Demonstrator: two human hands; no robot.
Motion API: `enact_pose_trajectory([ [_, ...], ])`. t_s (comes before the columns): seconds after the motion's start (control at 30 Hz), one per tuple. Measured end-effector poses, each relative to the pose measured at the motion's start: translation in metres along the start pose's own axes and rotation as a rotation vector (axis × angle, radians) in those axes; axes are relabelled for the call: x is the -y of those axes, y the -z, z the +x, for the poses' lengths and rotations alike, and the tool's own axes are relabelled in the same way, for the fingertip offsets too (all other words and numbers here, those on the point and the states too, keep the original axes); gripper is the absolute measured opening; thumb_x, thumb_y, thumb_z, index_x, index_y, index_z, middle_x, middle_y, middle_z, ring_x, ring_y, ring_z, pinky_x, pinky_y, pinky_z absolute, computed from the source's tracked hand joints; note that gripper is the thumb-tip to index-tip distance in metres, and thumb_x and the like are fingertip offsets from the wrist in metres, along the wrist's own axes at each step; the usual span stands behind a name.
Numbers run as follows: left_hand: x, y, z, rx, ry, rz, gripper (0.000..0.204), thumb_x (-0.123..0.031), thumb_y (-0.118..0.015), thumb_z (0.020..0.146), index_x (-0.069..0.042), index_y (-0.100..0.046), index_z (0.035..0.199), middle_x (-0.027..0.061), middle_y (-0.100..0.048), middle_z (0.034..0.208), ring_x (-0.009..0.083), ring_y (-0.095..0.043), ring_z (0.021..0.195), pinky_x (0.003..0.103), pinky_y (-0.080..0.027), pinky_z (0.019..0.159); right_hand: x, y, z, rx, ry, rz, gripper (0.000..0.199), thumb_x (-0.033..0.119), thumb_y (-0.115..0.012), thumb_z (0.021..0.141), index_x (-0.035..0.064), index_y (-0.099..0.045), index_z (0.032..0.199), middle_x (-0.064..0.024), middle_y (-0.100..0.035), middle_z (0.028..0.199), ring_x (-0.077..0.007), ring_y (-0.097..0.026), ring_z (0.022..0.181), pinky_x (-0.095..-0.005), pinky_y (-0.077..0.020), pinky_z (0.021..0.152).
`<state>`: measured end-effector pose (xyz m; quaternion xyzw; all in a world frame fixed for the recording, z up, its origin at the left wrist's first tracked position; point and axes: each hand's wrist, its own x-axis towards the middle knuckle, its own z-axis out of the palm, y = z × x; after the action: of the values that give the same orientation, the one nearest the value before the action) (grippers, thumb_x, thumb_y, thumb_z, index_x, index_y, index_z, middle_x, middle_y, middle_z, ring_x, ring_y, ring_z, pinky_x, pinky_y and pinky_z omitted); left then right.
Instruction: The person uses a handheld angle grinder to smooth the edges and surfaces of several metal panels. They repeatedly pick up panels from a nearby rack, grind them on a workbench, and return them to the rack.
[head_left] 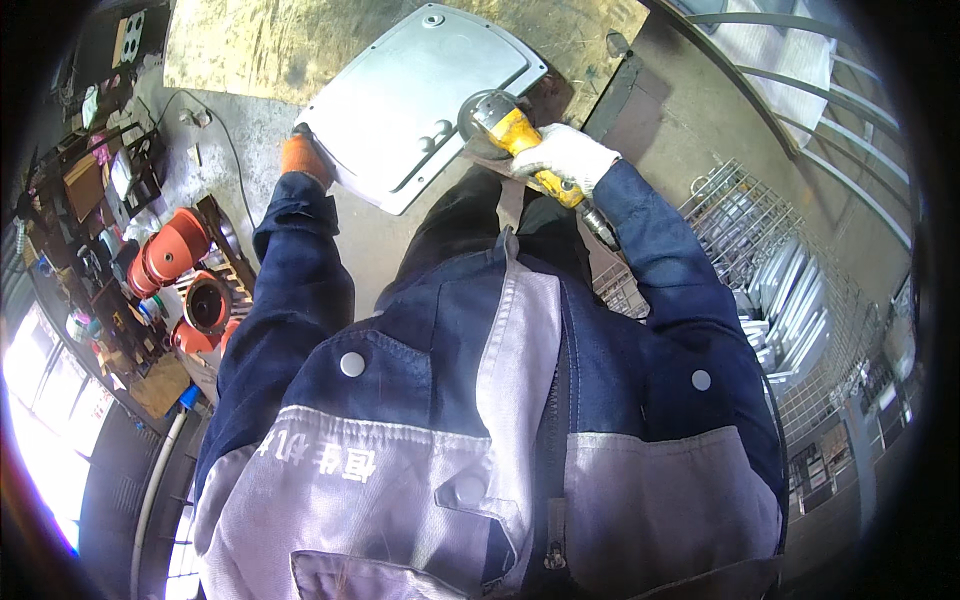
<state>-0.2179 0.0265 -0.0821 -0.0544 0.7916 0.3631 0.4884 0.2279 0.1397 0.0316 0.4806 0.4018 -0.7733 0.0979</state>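
A light grey cast metal cover (pixel 400 110) with a raised rim and small bosses lies tilted across the edge of the worn wooden table (pixel 270 50), its near corner overhanging. My left hand (pixel 305 162), in an orange glove, is closed on the cover's left edge; some of its fingers are hidden. In a white glove, my right hand (pixel 566 158) wraps round the body of a yellow angle grinder (pixel 515 131). The grinder's round disc end is at the cover's right edge, close to two small round knobs. Whether the disc touches the metal cannot be told.
At the right stands a wire mesh basket (pixel 735 215) with several pale metal parts (pixel 790 300) inside. Red-orange pots (pixel 175 248) and assorted clutter are at the left. A dark cable (pixel 235 150) runs over the floor. Metal railings (pixel 840 90) curve along the upper right.
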Motion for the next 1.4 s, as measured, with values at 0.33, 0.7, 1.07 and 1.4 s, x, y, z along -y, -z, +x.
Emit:
enact_pose_trajectory([
  [0.33,-0.004,-0.014,-0.016,0.065,0.003,-0.258,0.053,-0.040,-0.046,0.093,-0.001,-0.049,0.128,0.0142,-0.055,0.129,0.0302,-0.053,0.114,0.042,-0.038,0.101,0.001,0.038,0.013,-0.086,-0.022,0.053,0.027,0.019,-0.075,0.071,0.0010,-0.065,0.088,-0.0033,-0.062,0.071,-0.0117,-0.057,0.060,-0.0258,-0.0451,0.056],
  [0.7,-0.008,-0.037,-0.051,-0.056,0.162,-0.259,0.051,-0.040,-0.044,0.093,-0.003,-0.051,0.127,0.0107,-0.056,0.128,0.0289,-0.055,0.112,0.043,-0.040,0.099,-0.010,0.070,-0.011,-0.179,0.032,0.664,0.027,0.018,-0.071,0.078,0.0006,-0.060,0.097,-0.0095,-0.063,0.075,-0.0167,-0.061,0.058,-0.0283,-0.0508,0.050],
  [1.07,-0.012,-0.049,-0.072,-0.081,0.177,-0.241,0.050,-0.040,-0.043,0.094,-0.004,-0.051,0.128,0.0091,-0.057,0.127,0.0269,-0.054,0.113,0.039,-0.041,0.096,-0.018,0.039,-0.012,-0.084,-0.052,0.761,0.028,0.015,-0.066,0.079,-0.0032,-0.056,0.099,-0.0119,-0.062,0.080,-0.0182,-0.061,0.061,-0.0303,-0.0528,0.050],
  [1.4,-0.006,-0.046,-0.056,-0.160,0.284,-0.288,0.048,-0.042,-0.056,0.089,-0.011,-0.055,0.125,0.0047,-0.061,0.123,0.0260,-0.059,0.108,0.045,-0.045,0.091,-0.023,-0.021,-0.039,0.075,-0.035,0.784,0.026,0.013,-0.068,0.079,-0.0033,-0.057,0.096,-0.0116,-0.062,0.078,-0.0199,-0.061,0.060,-0.0314,-0.0522,0.051],
])
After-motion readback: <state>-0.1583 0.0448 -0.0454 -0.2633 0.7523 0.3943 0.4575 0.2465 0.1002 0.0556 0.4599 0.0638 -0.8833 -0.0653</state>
